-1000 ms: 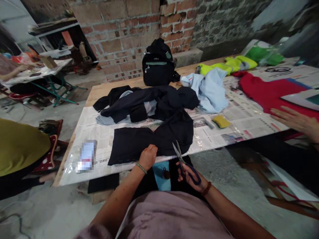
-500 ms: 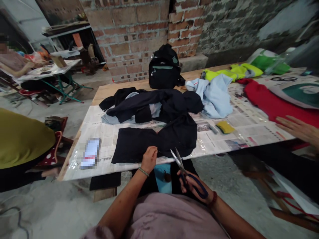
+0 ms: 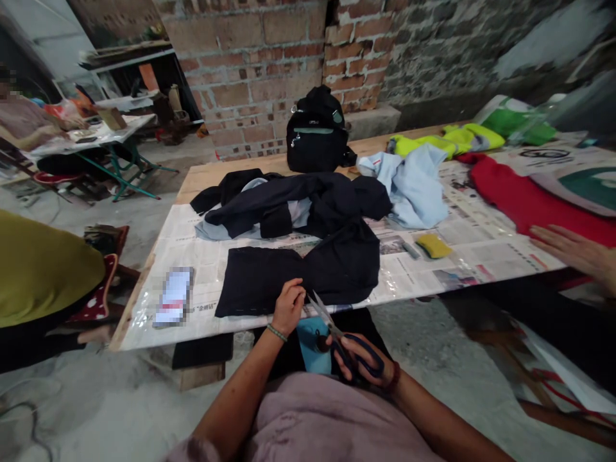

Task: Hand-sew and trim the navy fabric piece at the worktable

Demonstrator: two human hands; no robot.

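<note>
Dark scissors (image 3: pixel 332 326) with bright blades are in my right hand (image 3: pixel 359 359), its fingers through and around the handles. The blades point up and left, their tips slightly apart and close to my left hand (image 3: pixel 290 307). That left hand is closed in a pinch at the near edge of a dark piece of clothing (image 3: pixel 262 279); what lies between its fingertips is too small to make out. Light stitches run along the garment's lower left edge. The garment lies on the newspaper-covered table (image 3: pixel 202 253).
Behind lie more dark clothes (image 3: pixel 308 199), a pale blue garment (image 3: pixel 421 186) and a black backpack (image 3: pixel 317 131). A phone (image 3: pixel 174 298) is on the left, a yellow sponge-like piece (image 3: pixel 433 245) on the right. Another person's hand (image 3: pixel 572 250) rests by red cloth (image 3: pixel 520 192).
My right hand has moved left with the scissors, bringing the blades up to my left fingertips. The gap between the blades has narrowed. My left hand has barely moved.
</note>
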